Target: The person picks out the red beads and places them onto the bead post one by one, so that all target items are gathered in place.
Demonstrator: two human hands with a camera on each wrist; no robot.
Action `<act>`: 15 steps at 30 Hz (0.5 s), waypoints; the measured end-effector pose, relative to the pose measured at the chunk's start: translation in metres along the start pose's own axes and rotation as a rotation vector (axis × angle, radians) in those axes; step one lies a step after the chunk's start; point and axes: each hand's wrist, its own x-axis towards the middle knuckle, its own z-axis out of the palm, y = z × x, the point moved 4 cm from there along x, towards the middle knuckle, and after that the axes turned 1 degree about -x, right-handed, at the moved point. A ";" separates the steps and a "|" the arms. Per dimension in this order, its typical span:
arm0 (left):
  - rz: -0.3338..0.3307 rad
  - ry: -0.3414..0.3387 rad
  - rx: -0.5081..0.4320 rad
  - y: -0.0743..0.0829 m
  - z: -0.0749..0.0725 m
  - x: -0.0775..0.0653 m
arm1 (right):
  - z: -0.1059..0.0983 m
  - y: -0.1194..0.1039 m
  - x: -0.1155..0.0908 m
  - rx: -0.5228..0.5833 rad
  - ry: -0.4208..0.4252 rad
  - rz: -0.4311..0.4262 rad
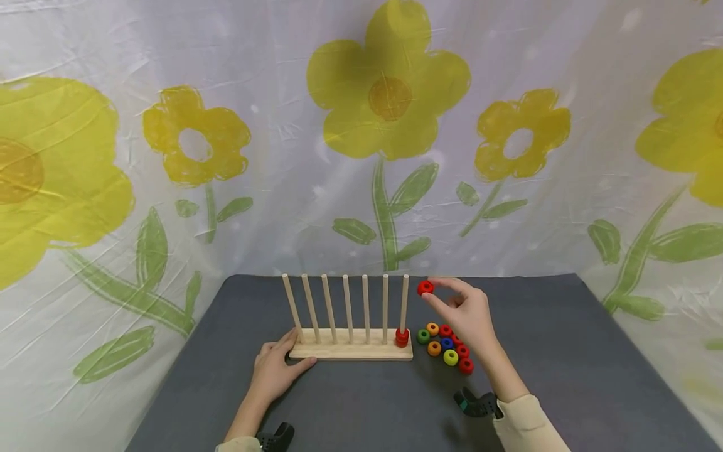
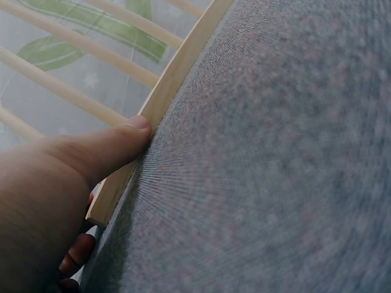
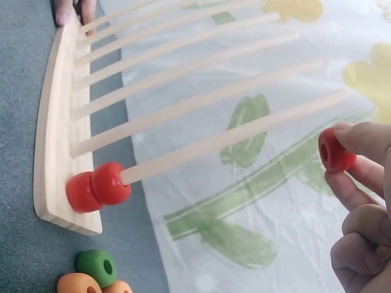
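A wooden peg rack [image 1: 361, 353] stands on the table with several upright pegs. My left hand [image 1: 275, 369] grips its left end; in the left wrist view the thumb [image 2: 122, 143] lies along the base's long edge and other fingers reach round the end. Two red beads [image 3: 101, 186] are stacked at the bottom of the rightmost peg [image 1: 404, 301]. My right hand [image 1: 465, 314] pinches another red bead [image 1: 425, 288] between thumb and fingertips, just right of that peg's top. In the right wrist view the held bead's hole [image 3: 325, 151] faces toward the peg side.
Right of the rack lies a loose group of beads: green [image 1: 423, 336], orange [image 1: 433, 348], blue [image 1: 447, 343], yellow [image 1: 450, 358] and several red ones [image 1: 465, 366]. They sit below my right hand on the dark grey table [image 1: 361, 414]. Behind hangs a flower-printed cloth [image 1: 282, 188].
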 end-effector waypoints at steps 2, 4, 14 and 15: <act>-0.003 -0.003 0.003 0.000 0.000 0.001 | -0.001 -0.001 0.001 -0.010 0.004 -0.002; -0.003 -0.005 0.004 0.000 0.000 0.001 | -0.002 -0.002 0.002 -0.021 0.010 -0.006; 0.003 0.000 0.009 0.000 0.000 0.000 | -0.004 -0.010 0.006 -0.036 0.019 -0.026; 0.003 0.000 0.007 0.000 0.000 0.000 | -0.004 -0.011 0.006 -0.037 0.020 -0.026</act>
